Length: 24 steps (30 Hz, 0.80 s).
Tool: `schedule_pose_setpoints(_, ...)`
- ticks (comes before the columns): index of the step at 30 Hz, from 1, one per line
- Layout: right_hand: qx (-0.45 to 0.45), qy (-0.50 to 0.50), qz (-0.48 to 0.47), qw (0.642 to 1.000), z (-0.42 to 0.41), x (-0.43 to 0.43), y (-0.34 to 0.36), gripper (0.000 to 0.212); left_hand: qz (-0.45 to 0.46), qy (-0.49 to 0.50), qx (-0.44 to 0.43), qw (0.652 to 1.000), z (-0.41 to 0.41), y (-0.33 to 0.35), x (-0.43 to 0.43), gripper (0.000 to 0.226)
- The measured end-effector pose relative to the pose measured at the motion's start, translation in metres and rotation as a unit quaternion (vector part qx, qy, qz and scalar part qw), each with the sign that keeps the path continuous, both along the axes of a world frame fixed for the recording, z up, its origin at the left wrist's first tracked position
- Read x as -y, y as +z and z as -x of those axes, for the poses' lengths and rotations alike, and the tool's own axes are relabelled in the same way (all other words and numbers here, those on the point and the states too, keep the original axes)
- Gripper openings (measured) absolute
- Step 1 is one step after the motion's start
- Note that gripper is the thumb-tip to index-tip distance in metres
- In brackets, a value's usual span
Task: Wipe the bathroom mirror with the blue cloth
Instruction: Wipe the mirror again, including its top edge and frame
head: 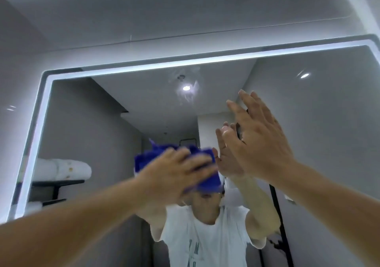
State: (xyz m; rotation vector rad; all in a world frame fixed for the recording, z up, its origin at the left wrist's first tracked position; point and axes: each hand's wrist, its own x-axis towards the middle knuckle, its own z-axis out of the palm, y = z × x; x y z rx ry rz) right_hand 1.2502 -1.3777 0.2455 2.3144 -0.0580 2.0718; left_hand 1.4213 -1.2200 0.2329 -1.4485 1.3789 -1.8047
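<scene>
While the left hand (181, 170) presses the cloth (207, 181) flat against the mirror (318, 112), the wiping step appears to be under way, judged from the blur around the hand and cloth. The fingers lie spread and fairly straight over the cloth, pushing it onto the glass rather than gripping it. The right hand (261, 141) is raised just right of the cloth, open, fingers straight and close together, holding nothing; its palm faces the glass and seems to touch or nearly touch it, though contact cannot be confirmed.

The cloth is deep blue, crumpled into a soft bunch, with fuzzy edges poking out above and below the left hand. It sits near the middle of the mirror, low in the view.

The mirror is large, with rounded corners and a lit white strip (144, 68) along its top and left edges. Faint smears (185, 81) show high up on the glass, near a reflected ceiling light. The next move likely calls for sweeping the cloth upward toward those smears, keeping even pressure on the glass. Reflected folded white towels (61, 169) rest on a dark shelf at the left.
</scene>
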Motion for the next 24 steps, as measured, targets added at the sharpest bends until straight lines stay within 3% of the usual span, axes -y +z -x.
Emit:
schedule_pose_setpoints(3,-0.004,-0.017,0.001,1.000,-0.002,-0.011,-0.002,0.063,0.187,-0.006,-0.066,0.980,-0.008,0.084,-0.010,0.063)
schedule_pose_setpoints(5,-0.006,-0.024,-0.001,1.000,-0.003,-0.012,-0.004,0.063,0.323,-0.044,-0.190,0.926,-0.009,0.133,-0.008,0.057)
schedule_pose_setpoints(7,-0.005,-0.024,-0.003,1.000,-0.001,-0.009,-0.004,0.063,0.429,-0.055,-0.300,0.850,-0.002,0.169,0.005,0.057)
schedule_pose_setpoints(9,0.003,-0.028,0.000,1.000,0.003,-0.003,-0.002,0.063,0.495,-0.057,-0.347,0.795,0.006,0.188,0.022,0.058)
schedule_pose_setpoints(10,0.003,-0.030,0.002,1.000,0.004,0.000,-0.001,0.063,0.515,-0.056,-0.343,0.783,0.008,0.190,0.029,0.059)
schedule_pose_setpoints(12,-0.001,-0.026,0.007,1.000,0.007,0.007,-0.001,0.064,0.523,-0.063,-0.300,0.795,0.009,0.182,0.039,0.059)
schedule_pose_setpoints(14,-0.001,-0.022,0.018,1.000,0.008,0.014,-0.002,0.063,0.472,-0.074,-0.226,0.849,0.009,0.163,0.044,0.056)
schedule_pose_setpoints(16,0.008,-0.015,0.018,1.000,0.009,0.017,0.001,0.063,0.396,-0.070,-0.162,0.901,0.016,0.138,0.047,0.054)
schedule_pose_setpoints(20,0.020,0.009,0.001,1.000,0.011,0.014,0.005,0.064,0.199,-0.024,-0.129,0.971,0.023,0.042,0.044,0.059)
schedule_pose_setpoints(24,0.021,0.025,0.013,0.999,0.018,0.009,0.007,0.066,0.015,0.004,-0.108,0.994,0.003,-0.026,0.017,0.058)
